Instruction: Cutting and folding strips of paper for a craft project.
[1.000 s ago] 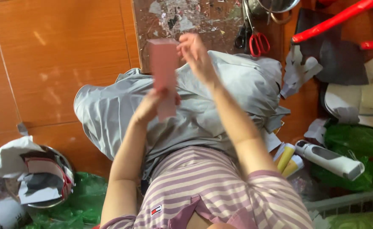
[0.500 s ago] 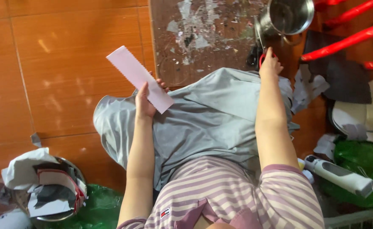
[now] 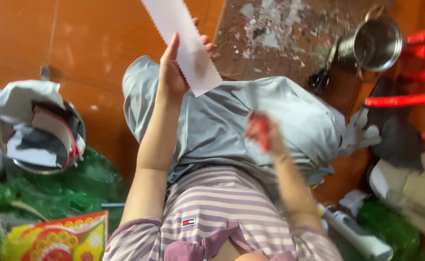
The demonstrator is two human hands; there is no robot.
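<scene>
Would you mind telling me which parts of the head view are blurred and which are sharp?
In the head view the right hand is smeared by motion blur, with the red-handled thing it grips reduced to a red streak; the left hand and its pale pink paper strip are fairly crisp; the metal pot is sharp with mild glare on its rim; the frame's bottom corners look soft.

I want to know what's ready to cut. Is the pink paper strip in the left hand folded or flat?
Flat: the paper strip shows one unfolded face, pinched by the left hand.
</scene>
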